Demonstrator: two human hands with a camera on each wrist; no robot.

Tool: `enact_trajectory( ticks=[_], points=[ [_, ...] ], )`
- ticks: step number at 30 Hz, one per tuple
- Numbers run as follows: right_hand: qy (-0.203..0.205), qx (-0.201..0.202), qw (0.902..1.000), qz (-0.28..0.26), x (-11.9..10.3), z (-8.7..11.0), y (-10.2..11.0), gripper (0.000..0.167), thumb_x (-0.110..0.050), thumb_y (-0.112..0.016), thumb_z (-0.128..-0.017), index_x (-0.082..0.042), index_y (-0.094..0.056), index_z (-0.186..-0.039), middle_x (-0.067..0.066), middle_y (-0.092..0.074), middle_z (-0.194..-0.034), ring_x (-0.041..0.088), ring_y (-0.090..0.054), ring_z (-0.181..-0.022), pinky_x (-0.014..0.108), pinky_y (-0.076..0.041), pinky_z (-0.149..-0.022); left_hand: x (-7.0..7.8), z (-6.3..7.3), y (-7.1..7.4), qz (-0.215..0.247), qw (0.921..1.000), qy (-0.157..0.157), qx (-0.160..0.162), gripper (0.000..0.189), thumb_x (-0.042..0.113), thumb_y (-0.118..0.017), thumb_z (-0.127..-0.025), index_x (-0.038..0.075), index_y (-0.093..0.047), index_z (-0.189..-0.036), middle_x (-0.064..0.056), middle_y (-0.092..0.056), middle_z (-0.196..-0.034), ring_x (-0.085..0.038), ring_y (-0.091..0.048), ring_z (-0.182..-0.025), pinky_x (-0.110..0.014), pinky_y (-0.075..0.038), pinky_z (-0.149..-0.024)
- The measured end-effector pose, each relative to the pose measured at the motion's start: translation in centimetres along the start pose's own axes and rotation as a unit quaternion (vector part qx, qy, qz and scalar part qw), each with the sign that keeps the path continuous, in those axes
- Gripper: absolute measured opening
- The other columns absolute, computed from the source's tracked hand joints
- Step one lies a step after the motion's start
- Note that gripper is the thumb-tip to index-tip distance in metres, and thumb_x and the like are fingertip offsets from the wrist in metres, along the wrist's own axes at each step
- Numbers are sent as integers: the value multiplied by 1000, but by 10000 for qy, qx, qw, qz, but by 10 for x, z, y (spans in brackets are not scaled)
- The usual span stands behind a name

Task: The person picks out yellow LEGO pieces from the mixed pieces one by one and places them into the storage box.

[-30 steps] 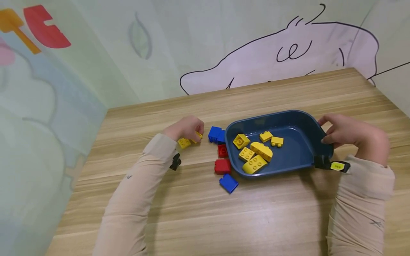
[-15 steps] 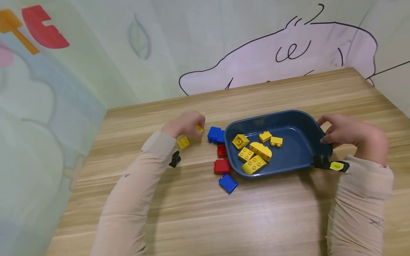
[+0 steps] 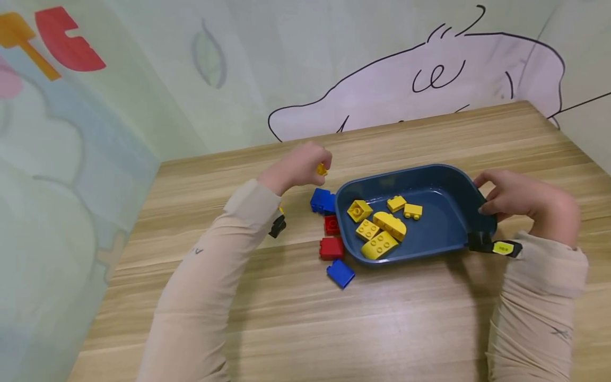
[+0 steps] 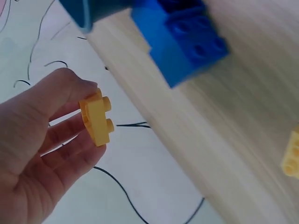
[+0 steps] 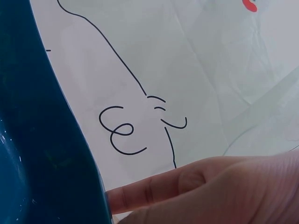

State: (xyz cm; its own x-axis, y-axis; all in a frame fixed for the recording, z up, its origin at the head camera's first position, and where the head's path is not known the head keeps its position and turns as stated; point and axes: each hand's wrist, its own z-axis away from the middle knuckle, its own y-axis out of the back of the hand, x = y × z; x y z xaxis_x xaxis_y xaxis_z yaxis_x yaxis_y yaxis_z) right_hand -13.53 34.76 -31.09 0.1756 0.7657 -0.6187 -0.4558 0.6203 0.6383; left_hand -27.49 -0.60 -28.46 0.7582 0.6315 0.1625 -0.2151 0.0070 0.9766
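Between thumb and fingertips, my left hand pinches a small yellow building brick, its studs facing away from the palm. The hand is raised over the table just beyond the blue bricks. My right hand holds the dark blue tray by its right end, thumb on the inner side of the wall. Several yellow bricks lie in the tray's left half. Another yellow brick rests on the table, mostly hidden behind the left wrist in the head view.
Along the tray's left side lie a red brick, a second red brick and a blue brick. The wooden table meets a wall with printed drawings at its back edge.
My left hand has lifted the yellow brick off the table and moved away from me and to the right. The right hand and tray have stayed put.
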Motion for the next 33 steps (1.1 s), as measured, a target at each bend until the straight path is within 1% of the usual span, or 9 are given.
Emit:
enact_trajectory(
  ticks=[6,8,12,18,24,28,33],
  points=[
    [17,9,10000,22,0,-1,0,48,4,-53,-86,14,-28,-127,27,-59,-101,30,-64,-81,46,-50,-74,23,-11,17,-174,9997,-142,-120,19,10,-65,-83,1,-65,-100,-9,-64,-102,-23,-54,-91,-30,-46,-83],
    [72,15,10000,12,0,-2,0,48,4,-53,-86,14,-28,-126,26,-60,-99,30,-64,-81,45,-51,-74,30,-14,19,-192,9995,-209,-150,19,10,-64,-84,2,-65,-101,-8,-64,-102,-22,-53,-91,-29,-45,-83],
    [199,36,9998,24,1,-3,-1,48,4,-53,-85,14,-30,-125,23,-61,-97,28,-64,-80,43,-51,-73,41,-21,21,-161,9990,-395,-107,18,10,-63,-84,3,-64,-100,-6,-63,-101,-20,-53,-91,-28,-44,-83],
    [155,15,9999,33,2,-3,1,48,5,-53,-85,15,-29,-126,27,-60,-99,30,-64,-80,45,-52,-72,62,-34,25,-103,9977,-649,-156,18,11,-65,-84,4,-64,-101,-4,-63,-101,-19,-52,-90,-26,-44,-82],
    [178,17,9998,30,2,-3,0,48,5,-53,-85,15,-29,-126,28,-60,-100,31,-64,-81,45,-51,-73,77,-46,23,-265,9958,-849,-195,21,12,-65,-85,5,-64,-105,-3,-63,-104,-18,-52,-93,-23,-42,-84],
    [85,-25,10000,42,2,-3,1,49,4,-52,-86,14,-27,-127,30,-59,-102,31,-65,-81,46,-50,-73,86,-54,20,-442,9947,-878,-301,22,14,-65,-86,7,-63,-107,-2,-61,-106,-16,-51,-95,-20,-41,-84],
    [74,-14,10000,53,2,-3,1,48,4,-52,-86,14,-28,-126,30,-58,-102,31,-64,-81,46,-51,-73,97,-65,16,-620,9931,-904,-415,22,14,-63,-86,9,-62,-108,1,-60,-106,-14,-49,-94,-19,-40,-82]
  ],
)
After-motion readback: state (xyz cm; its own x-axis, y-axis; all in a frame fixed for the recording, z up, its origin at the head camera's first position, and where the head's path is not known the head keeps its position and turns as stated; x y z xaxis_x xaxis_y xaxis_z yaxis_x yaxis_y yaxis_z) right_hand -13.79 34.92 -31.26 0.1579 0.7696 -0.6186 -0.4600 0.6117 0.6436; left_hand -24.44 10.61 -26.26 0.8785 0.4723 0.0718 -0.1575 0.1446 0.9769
